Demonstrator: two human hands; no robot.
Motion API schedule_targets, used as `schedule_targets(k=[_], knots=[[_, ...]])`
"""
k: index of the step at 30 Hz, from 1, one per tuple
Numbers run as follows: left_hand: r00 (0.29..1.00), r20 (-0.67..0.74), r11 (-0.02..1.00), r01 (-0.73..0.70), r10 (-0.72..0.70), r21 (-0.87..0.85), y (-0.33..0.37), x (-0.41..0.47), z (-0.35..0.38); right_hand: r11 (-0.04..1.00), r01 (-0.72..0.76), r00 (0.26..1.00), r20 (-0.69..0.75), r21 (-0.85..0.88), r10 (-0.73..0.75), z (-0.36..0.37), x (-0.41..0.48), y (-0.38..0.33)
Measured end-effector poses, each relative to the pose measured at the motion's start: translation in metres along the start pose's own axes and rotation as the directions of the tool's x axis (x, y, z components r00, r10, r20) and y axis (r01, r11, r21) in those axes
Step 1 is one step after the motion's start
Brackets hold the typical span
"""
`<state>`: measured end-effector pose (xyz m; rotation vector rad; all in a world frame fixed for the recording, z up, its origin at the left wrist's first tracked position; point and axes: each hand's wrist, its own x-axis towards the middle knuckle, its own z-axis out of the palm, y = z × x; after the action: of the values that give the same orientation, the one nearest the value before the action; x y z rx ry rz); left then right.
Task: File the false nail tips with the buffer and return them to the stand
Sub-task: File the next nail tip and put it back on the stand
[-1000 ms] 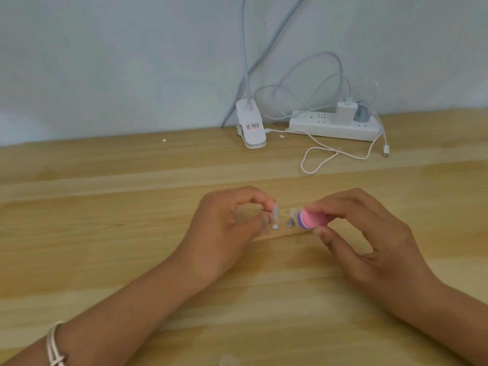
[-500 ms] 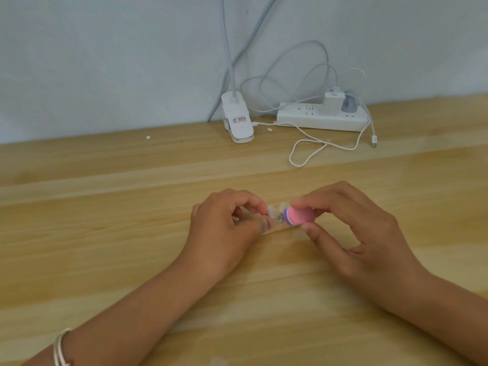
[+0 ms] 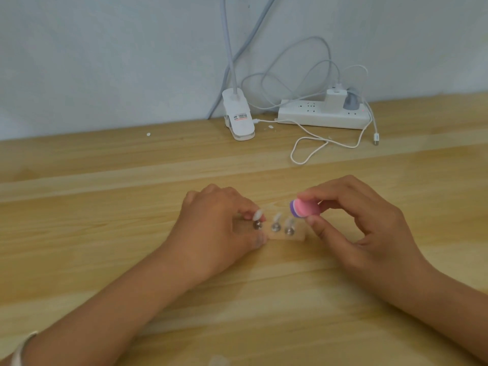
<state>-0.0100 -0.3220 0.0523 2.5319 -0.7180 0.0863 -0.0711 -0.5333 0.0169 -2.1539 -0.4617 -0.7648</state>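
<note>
A clear stand (image 3: 298,236) lies on the wooden table between my hands, with three metal pegs showing. Each peg carries a pale false nail tip. My left hand (image 3: 221,228) pinches the leftmost nail tip (image 3: 258,215) between thumb and forefinger, right at its peg; the stand's left part is hidden behind this hand. Two more nail tips (image 3: 277,217) stand free to its right. My right hand (image 3: 364,223) holds a small pink and purple buffer block (image 3: 303,211) in its fingertips, just above the stand's right end.
A white clip lamp base (image 3: 239,120) and a white power strip (image 3: 320,116) with plugs and looping cables (image 3: 311,149) sit at the back by the wall. A small pale piece (image 3: 219,361) lies at the near table edge.
My hands have drawn apart. The left hand brought its nail tip down to the leftmost peg, and the right hand lifted the buffer up and away to the right, uncovering the stand.
</note>
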Motion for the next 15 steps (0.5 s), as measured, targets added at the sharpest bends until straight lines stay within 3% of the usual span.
schedule_targets(k=[5, 10, 15], knots=[[0.995, 0.101, 0.999, -0.009, 0.004, 0.05, -0.007, -0.001, -0.025, 0.931, -0.226, 0.967, -0.047, 0.288, 0.249, 0.001, 0.006, 0.007], [0.984, 0.071, 0.982, -0.156, 0.164, -0.108, -0.004, -0.001, -0.017, 0.937, -0.208, 0.975, -0.021, 0.279, 0.222, 0.003, 0.006, 0.004], [0.964, -0.021, 0.964, -0.266, 0.265, -0.014, -0.006, -0.002, -0.007, 0.935, -0.226, 0.971, -0.013, 0.274, 0.238, 0.002, 0.007, 0.006]])
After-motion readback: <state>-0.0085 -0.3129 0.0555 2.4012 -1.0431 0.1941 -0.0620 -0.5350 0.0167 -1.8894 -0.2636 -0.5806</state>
